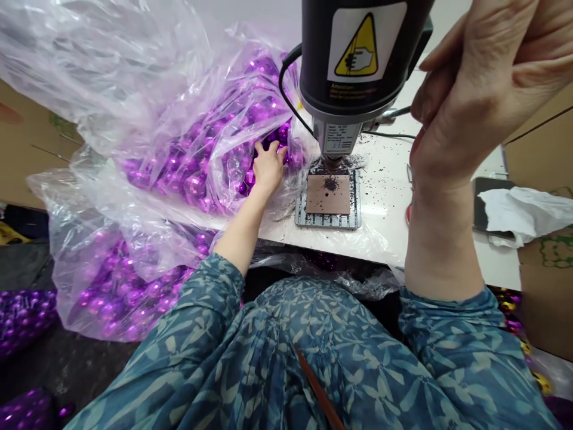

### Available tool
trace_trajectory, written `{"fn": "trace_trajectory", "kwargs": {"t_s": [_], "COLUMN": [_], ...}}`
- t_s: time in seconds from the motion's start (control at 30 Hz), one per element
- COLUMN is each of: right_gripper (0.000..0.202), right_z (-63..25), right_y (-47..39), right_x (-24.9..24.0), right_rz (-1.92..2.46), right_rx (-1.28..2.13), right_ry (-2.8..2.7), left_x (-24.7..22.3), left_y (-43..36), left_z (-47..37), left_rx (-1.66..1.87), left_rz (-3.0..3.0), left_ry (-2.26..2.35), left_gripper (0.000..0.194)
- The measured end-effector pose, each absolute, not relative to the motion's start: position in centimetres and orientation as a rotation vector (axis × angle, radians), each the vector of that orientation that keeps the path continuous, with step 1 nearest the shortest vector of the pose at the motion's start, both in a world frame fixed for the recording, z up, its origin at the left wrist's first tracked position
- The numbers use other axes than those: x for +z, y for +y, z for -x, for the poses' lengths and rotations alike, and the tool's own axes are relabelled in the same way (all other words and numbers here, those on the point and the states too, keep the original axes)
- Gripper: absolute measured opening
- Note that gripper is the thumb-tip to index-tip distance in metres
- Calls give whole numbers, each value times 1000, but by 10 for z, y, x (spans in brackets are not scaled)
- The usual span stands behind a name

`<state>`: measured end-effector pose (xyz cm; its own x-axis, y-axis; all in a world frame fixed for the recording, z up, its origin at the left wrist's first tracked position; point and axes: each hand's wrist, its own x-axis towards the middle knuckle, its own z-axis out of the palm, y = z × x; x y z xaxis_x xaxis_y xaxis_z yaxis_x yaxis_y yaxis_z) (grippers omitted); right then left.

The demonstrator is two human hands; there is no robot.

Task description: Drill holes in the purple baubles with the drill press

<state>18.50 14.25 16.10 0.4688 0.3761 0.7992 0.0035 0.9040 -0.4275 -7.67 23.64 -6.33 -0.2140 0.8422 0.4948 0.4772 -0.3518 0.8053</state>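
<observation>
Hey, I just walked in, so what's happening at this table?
Someone's left hand reaches, fingers spread, into the opening of a clear plastic bag full of shiny purple balls. The right hand is raised and curled beside a black machine; whether it grips anything is hard to tell. Under the machine, a brown block with a small hole lies on a metal base, dark crumbs scattered over and around it.

White table (385,209), cardboard boxes (544,269).
</observation>
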Motion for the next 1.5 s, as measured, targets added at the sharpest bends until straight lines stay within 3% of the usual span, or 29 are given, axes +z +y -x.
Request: {"fn": "trace_trajectory", "kwargs": {"t_s": [0.1,0.2,0.3,0.57,0.97,1.17,1.5], "right_gripper": [59,58,59,71,68,75,73], "right_z": [-184,-184,-184,-181,-183,-185,-186], "right_y": [132,124,120,115,102,106,103], "right_x": [163,168,170,171,175,170,171], "right_rz": [422,389,393,403,543,561,618], "right_rx": [306,351,347,305,377,243,251], "right_ry": [-1114,-1150,-1181,-1177,-1241,-1256,-1266], "left_x": [-70,-65,-50,-47,-83,-89,-103], "left_y": [242,234,208,134,143,144,145], "left_z": [74,79,79,36,2,0,-9], "left_rx": [1586,1575,1543,1361,1378,1343,1317], "left_rz": [-1743,-1736,-1632,-1531,-1560,-1630,-1724], "left_ry": [1594,1571,1430,1122,1023,983,947], "left_gripper": [40,48,57,54,76,67,69]}}
